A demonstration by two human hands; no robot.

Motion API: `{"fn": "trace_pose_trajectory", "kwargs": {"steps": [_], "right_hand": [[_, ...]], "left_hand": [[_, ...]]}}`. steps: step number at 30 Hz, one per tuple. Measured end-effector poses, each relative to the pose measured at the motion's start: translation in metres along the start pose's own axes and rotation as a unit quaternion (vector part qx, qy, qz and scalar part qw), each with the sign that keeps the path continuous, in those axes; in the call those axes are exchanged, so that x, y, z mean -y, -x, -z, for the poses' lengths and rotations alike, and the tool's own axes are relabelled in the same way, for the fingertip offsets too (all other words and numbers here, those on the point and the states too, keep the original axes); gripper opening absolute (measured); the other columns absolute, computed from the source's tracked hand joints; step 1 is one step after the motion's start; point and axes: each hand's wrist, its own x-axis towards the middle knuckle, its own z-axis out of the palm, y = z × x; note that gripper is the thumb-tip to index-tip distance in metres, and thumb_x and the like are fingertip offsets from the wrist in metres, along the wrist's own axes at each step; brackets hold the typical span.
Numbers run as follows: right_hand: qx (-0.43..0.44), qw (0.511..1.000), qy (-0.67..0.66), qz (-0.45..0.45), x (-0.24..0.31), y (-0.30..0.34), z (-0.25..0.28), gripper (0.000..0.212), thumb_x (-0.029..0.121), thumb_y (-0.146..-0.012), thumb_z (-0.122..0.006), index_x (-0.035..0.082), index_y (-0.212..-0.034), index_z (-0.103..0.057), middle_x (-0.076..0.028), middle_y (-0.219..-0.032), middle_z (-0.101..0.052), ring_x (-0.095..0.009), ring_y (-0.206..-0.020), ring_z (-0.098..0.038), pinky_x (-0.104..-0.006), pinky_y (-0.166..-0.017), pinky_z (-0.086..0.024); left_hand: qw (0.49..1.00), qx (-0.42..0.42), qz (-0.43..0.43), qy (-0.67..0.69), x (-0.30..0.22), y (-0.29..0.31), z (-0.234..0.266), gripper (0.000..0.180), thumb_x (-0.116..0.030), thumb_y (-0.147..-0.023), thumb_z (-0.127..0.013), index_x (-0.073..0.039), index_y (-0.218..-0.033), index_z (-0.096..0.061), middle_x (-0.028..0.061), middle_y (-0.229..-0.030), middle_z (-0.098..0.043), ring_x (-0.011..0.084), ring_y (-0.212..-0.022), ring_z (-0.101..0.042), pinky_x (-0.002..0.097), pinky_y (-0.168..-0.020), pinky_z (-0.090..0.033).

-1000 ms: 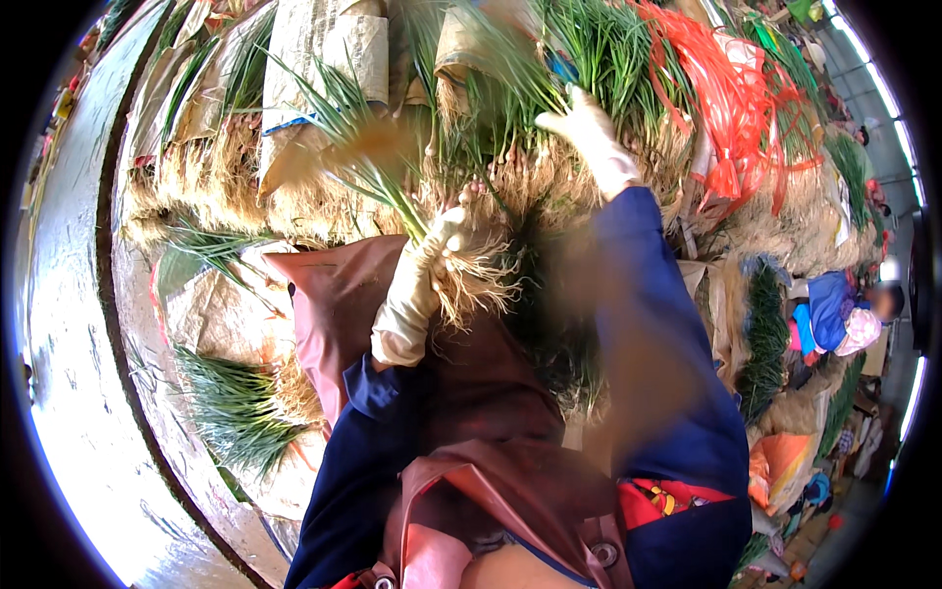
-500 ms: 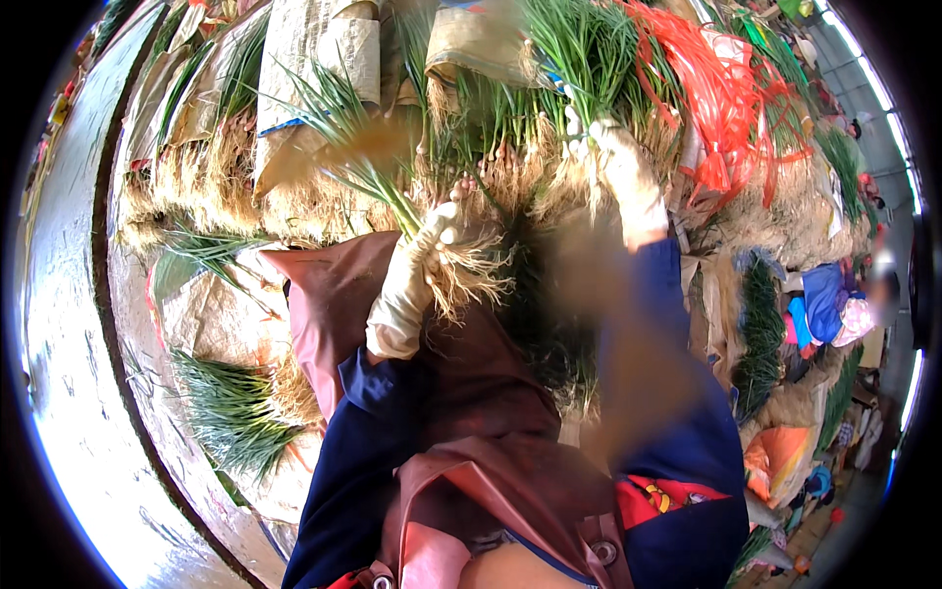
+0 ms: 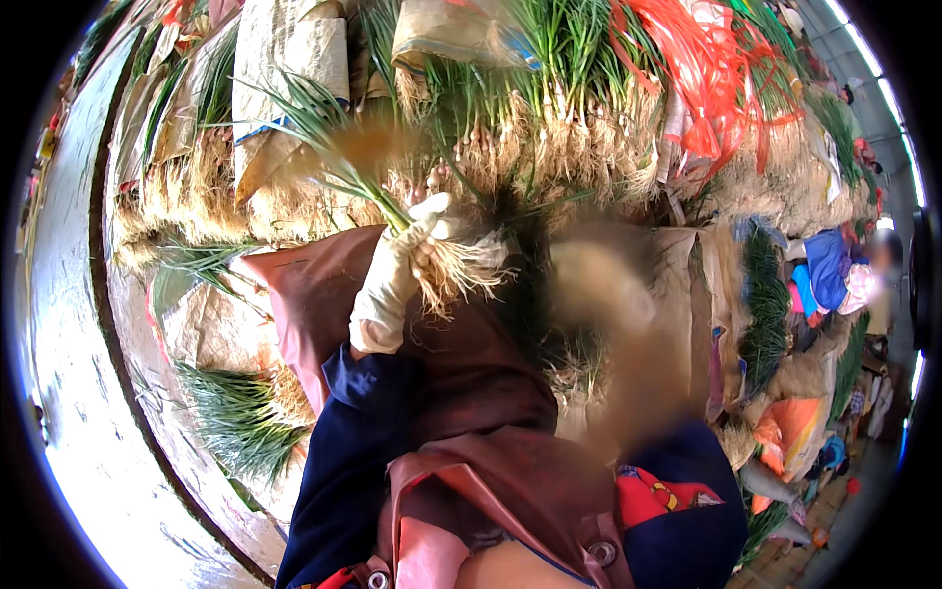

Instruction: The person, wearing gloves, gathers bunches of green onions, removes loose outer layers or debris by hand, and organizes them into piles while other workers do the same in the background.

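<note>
My left hand, in a pale glove, is closed around a small bunch of green onions. Their green leaves point up and to the left, and the pale stringy roots hang out to the right of my fist. To the right of those roots is my right hand, also gloved; a brown smear over the picture blurs it, so its fingers are hidden. Pale fingertips seem to show just beside the roots. Beyond both hands stands a long row of green onions, roots toward me.
Red plastic strips lie over the row at the right. Woven sacks cover onions at the far left. Another onion pile lies left of my brown apron. A pale ledge runs along the left; a person is at the far right.
My right hand has left the onions at the far right of the row and drawn back toward my left hand. The left hand keeps its bunch and has shifted slightly left.
</note>
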Motion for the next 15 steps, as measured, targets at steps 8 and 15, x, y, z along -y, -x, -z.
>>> {"fn": "trace_pose_trajectory", "kwargs": {"steps": [8,15], "right_hand": [[-0.474,0.858,0.194,-0.042,0.06,-0.167,0.152,0.027,0.035,-0.084,-0.058,0.012,-0.095,-0.066,-0.006,-0.077,-0.066,-0.023,-0.066,-0.062,-0.0346,-0.062,-0.047],[-0.17,0.884,-0.423,0.106,0.086,-0.131,0.098,0.033,0.034,-0.086,-0.061,0.006,-0.102,-0.064,-0.007,-0.091,-0.068,-0.017,-0.082,-0.063,-0.0305,-0.074,-0.049]], "left_hand": [[0.998,0.037,0.048,-0.028,0.013,-0.026,-0.039,0.035,-0.017,-0.089,-0.059,-0.008,-0.122,-0.054,-0.0002,-0.089,-0.065,0.0,-0.058,-0.049,0.0119,-0.045,-0.036],[0.998,0.043,0.006,-0.051,0.01,-0.029,-0.019,0.04,-0.011,-0.089,-0.056,-0.003,-0.128,-0.049,0.0087,-0.115,-0.061,0.0077,-0.066,-0.054,0.0164,-0.055,-0.041]]}}
